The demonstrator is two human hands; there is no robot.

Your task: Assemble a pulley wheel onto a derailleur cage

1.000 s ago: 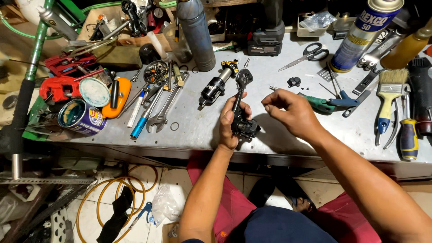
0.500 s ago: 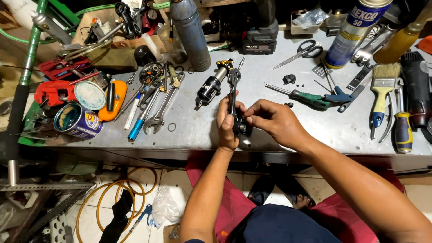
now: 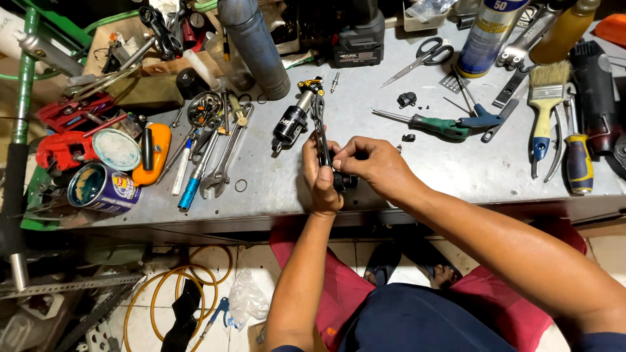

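Note:
My left hand (image 3: 321, 177) grips a black lever-shaped metal part (image 3: 319, 124) that sticks up away from me over the grey metal workbench (image 3: 417, 173). My right hand (image 3: 373, 166) pinches the lower black body of that same part (image 3: 345, 181) from the right, fingertips meeting the left thumb. Just beyond the part's tip lies a black shock absorber with a gold end (image 3: 295, 116). A green-handled screwdriver (image 3: 430, 122) lies to the right of my hands.
Wrenches (image 3: 218, 153) and a blue pen-like tool lie left of my hands. An open paint tin (image 3: 103, 189), a red pipe cutter (image 3: 62, 146), scissors (image 3: 420, 57), a spray can (image 3: 488, 36), a paintbrush (image 3: 544, 107) and a grey cylinder (image 3: 255, 45) crowd the bench. Hoses lie on the floor below.
My right hand came in from the right and closed its fingertips on the black part held by my left hand. The part stays roughly in place.

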